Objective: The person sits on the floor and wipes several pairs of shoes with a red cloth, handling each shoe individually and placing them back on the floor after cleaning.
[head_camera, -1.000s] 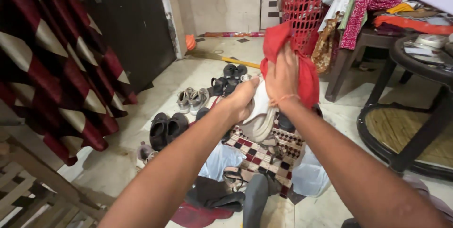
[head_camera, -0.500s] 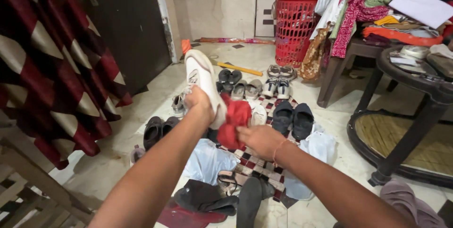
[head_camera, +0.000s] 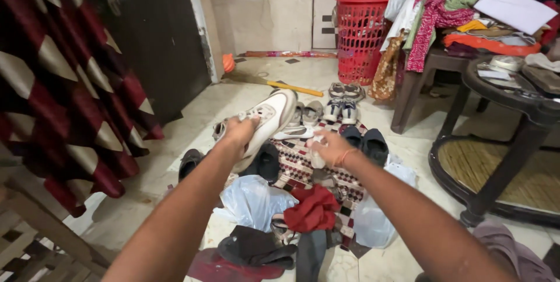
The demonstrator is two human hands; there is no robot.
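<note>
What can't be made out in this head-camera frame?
- Right hand: what it grips is hidden by its fingers; pale, unclear.
- Left hand covers part of the white sneaker.
- Round dark table: cut off by the right edge.
- Red basket: contents not visible.

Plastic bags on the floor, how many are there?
2: one bag lies left of the red cloth, below the left hand; another bag lies right of it, under the right arm. More may be hidden under clothes.

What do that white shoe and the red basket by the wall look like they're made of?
The white shoe in the left hand looks like smooth leather or a synthetic, with a faint sheen. The red basket looks like moulded plastic: a rigid open lattice, evenly coloured.
</note>
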